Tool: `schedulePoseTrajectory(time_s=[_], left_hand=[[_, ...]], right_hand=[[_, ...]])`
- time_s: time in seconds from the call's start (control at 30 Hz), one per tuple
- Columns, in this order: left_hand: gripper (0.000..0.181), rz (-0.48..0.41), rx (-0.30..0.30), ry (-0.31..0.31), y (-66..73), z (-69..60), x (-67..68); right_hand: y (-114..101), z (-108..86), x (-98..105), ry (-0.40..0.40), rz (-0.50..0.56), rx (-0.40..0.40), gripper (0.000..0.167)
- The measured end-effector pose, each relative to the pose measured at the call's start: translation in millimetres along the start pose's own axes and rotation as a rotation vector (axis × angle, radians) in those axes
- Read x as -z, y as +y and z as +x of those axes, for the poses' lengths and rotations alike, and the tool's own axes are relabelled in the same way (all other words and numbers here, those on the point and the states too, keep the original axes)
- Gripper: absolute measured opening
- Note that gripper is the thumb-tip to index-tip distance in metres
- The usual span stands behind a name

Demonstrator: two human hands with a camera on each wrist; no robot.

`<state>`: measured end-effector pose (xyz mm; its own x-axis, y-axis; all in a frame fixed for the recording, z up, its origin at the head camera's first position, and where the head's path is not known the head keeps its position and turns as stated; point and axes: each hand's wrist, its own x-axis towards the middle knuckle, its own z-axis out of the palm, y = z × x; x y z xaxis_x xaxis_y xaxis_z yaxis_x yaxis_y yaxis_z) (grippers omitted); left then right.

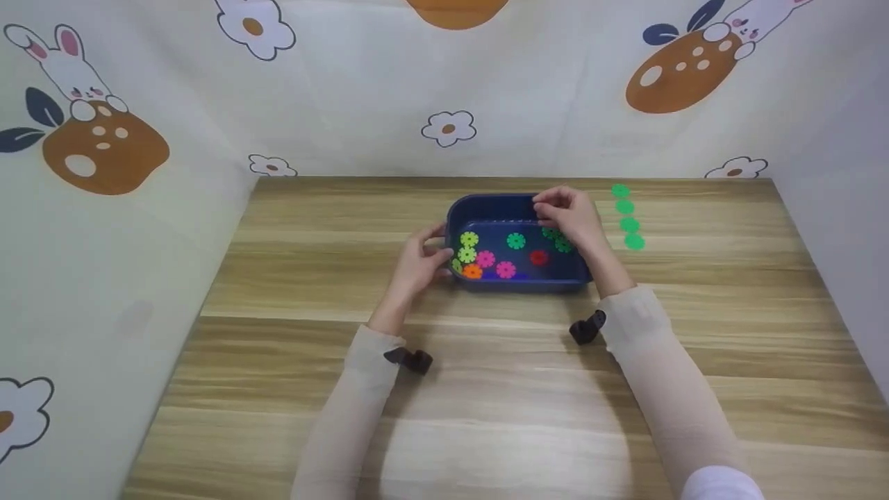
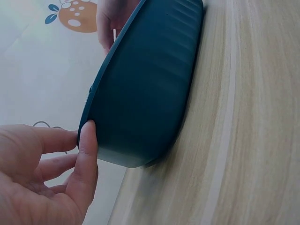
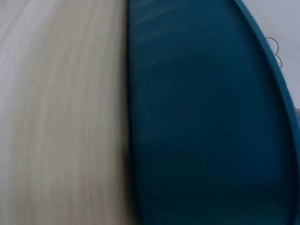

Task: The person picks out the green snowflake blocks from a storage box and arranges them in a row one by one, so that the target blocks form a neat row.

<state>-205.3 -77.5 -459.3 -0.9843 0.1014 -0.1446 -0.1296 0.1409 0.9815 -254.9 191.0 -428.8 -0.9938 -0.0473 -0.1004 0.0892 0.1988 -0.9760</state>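
Left hand (image 1: 415,262) pinches the rim at the left end of the tray (image 1: 493,206); one digit lies on the outer wall, the others partly behind the rim. Right hand (image 1: 573,219) over the tray's far right corner, fingers bent; cannot tell if anything sits between the fingertips. It covers part of the green discs (image 1: 564,244) below. Right wrist view: blurred, tray wall and table (image 1: 312,278) only. Left wrist view: right hand cut off by rim and frame.

Inside tray: yellow-green discs (image 1: 469,239) at left, one half lost against the wall; orange disc (image 1: 472,271), two pink discs (image 1: 505,269), red disc (image 1: 539,257). Bluish patch by near wall, unclear.

Edges: four green discs in a column (image 1: 629,225), right of the tray, apart from it. Wood runs wide left and toward the sleeves (image 1: 375,357); patterned cloth (image 1: 361,104) bounds the far side.
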Motion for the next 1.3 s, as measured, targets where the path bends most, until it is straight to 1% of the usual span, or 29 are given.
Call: schedulePoseTrajectory(time_s=[0.07, 0.43, 0.6, 0.8, 0.97, 1.07, 1.17, 1.3], left_hand=[[0.055, -0.001, 0.001, -0.004, 0.0, -0.2, -0.3], [0.055, 0.005, -0.022, -0.009, -0.9, 1.1, -2.7], [0.056, 0.001, -0.017, -0.013, -0.1, 0.7, -3.3], [0.055, -0.015, -0.01, -0.019, 0.1, 0.1, -2.1], [0.055, -0.01, -0.014, -0.012, -0.5, 0.1, -0.5], [0.056, -0.015, -0.006, -0.013, -1.0, 0.0, 0.4], [0.056, -0.017, -0.004, -0.016, -1.3, 0.0, 1.0], [0.056, -0.019, -0.002, -0.02, -0.7, 0.2, 1.2]], right_hand=[[7.6, 4.1, -1.9, 0.007, -0.023, 0.004, 0.024], [17.4, 8.9, -8.7, -0.006, -0.074, -0.027, 0.023], [20.9, 10.2, -10.1, -0.013, -0.106, -0.059, 0.023], [24.1, 12.2, -12.4, -0.012, -0.176, -0.077, 0.022], [26.4, 15.4, -15.7, -0.035, -0.225, -0.087, 0.021], [27.8, 16.8, -16.7, -0.063, -0.242, -0.124, 0.021], [28.5, 17.4, -16.9, -0.085, -0.314, -0.137, 0.024], [29.4, 18.3, -17.1, -0.101, -0.426, -0.12, 0.032]])
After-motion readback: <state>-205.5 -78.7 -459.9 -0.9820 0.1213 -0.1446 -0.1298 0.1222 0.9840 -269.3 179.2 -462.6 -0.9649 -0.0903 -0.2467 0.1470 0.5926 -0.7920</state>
